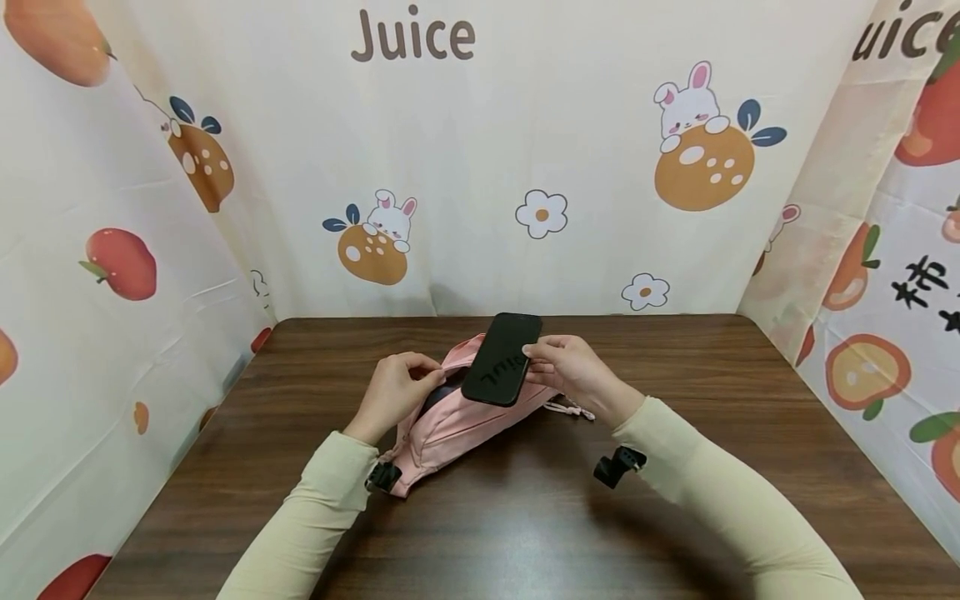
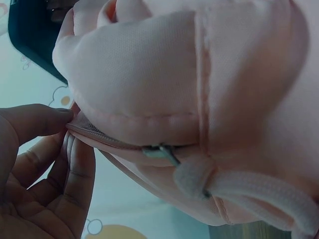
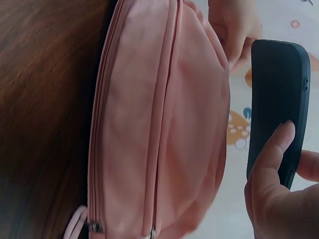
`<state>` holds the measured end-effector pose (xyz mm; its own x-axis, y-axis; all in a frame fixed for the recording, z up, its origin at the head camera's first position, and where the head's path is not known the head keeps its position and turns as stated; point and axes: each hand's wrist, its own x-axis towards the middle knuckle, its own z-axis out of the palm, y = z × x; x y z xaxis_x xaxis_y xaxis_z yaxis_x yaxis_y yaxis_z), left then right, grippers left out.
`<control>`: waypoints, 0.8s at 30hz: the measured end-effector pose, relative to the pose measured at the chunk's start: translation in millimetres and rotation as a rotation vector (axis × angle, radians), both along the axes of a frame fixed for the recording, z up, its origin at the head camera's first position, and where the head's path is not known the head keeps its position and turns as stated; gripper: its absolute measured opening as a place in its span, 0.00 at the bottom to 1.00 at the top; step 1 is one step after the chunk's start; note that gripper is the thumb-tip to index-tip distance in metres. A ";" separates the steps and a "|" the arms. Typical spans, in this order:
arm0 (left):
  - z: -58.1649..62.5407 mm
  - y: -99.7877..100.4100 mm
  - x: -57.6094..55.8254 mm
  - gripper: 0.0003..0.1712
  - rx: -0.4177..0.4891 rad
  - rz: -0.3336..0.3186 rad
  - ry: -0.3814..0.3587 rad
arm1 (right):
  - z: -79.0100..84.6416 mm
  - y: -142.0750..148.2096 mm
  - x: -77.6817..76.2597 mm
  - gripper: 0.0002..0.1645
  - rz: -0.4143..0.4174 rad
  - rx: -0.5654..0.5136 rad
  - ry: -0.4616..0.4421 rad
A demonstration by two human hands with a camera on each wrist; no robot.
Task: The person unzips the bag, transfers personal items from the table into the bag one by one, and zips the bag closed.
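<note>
A pink waist bag (image 1: 465,425) lies on the table with its top zipper undone and a dark inside showing. My left hand (image 1: 397,387) pinches the rim of that opening between thumb and fingers; the left wrist view shows the zipper edge (image 2: 107,139) in its grip. My right hand (image 1: 573,371) holds a black smartphone (image 1: 502,358) by its side edge, thumb on one face and fingers behind. The phone is tilted above the bag's opening, and in the right wrist view a gap separates the phone (image 3: 276,99) from the bag (image 3: 194,124).
The brown wooden table (image 1: 675,517) carries the bag. A cord zipper pull (image 1: 570,408) trails from the bag's right end. Printed fabric curtains (image 1: 480,142) stand along the table's back and both sides. A black wrist camera (image 1: 618,467) hangs under the right sleeve.
</note>
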<state>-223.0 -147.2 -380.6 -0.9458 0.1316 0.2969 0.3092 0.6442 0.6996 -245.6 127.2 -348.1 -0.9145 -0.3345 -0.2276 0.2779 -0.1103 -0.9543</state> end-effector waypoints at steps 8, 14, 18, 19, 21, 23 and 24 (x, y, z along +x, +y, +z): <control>-0.1 -0.3 0.1 0.04 0.000 -0.006 0.001 | -2.6 -20.3 0.3 0.26 0.013 0.014 -0.024; -1.4 -1.1 0.0 0.05 0.001 -0.016 -0.001 | -9.4 -28.5 -0.2 0.04 0.041 0.003 -0.010; -1.5 -0.8 -0.4 0.04 0.011 -0.017 -0.001 | -13.5 -30.2 1.4 0.07 0.084 0.031 0.019; -1.6 -0.8 -0.6 0.04 0.012 -0.017 0.001 | -14.4 -30.4 2.1 0.07 0.092 0.041 0.023; -1.2 -0.2 -0.6 0.04 0.013 -0.014 0.003 | -16.0 -31.0 3.5 0.06 0.094 0.060 0.017; -0.8 0.3 -0.4 0.04 0.010 -0.011 0.006 | -18.2 -31.7 4.7 0.05 0.096 0.067 0.012; -0.4 0.5 0.0 0.04 0.010 -0.008 0.007 | -18.9 -32.0 5.4 0.05 0.096 0.068 0.011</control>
<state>-223.0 -146.6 -381.1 -0.9427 0.1358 0.3048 0.3191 0.6347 0.7038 -240.2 95.2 -367.1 -0.8817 -0.4047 -0.2426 0.2734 -0.0192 -0.9617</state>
